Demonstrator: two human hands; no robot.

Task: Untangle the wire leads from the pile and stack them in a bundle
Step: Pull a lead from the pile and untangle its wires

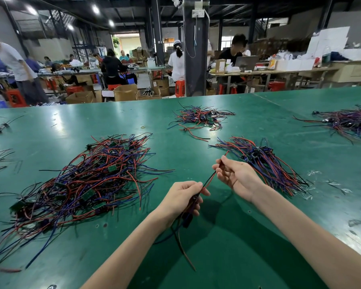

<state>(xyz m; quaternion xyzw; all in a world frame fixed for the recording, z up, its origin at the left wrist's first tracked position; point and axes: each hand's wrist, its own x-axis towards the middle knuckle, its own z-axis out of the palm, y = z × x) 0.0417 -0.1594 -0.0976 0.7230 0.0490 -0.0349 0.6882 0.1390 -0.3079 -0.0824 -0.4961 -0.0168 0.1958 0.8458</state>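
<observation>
Left hand (183, 199) grips one wire lead (208, 181) near its connector; right hand (233, 174) pinches the red and black strands, drawn taut above the table (227, 236). Light, limp, snag-prone: best held at the connector. Pile (81, 184) left, bundle (263, 163) right.

The tabletop (227, 247) is a smooth green mat with a soft sheen, catching lamp glare. The wire leads in the pile (88, 182) wear glossy plastic insulation, red, blue and black, with small matt green circuit boards (111, 168) among them. Crinkled clear plastic scraps (313, 173) glint at the right.
</observation>
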